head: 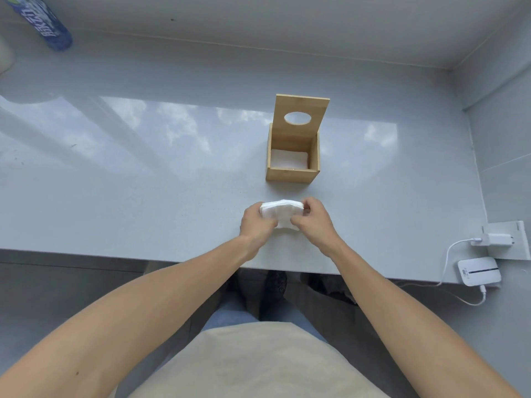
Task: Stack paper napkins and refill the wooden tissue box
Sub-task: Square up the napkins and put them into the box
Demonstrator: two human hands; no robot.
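A stack of white paper napkins [282, 213] is held just above the grey counter [143, 182], near its front edge. My left hand [255, 224] grips the stack's left side and my right hand [311, 218] grips its right side. Beyond the stack stands the wooden tissue box [292, 173], its lid [300, 114] with an oval hole swung up and back. White napkins [288, 160] lie at the bottom of the box.
A blue plastic bottle [43, 23] lies at the far left corner. At the right edge are a white charger [492, 239] with cable and a small white device [479, 274]. A wall borders the counter's back and right.
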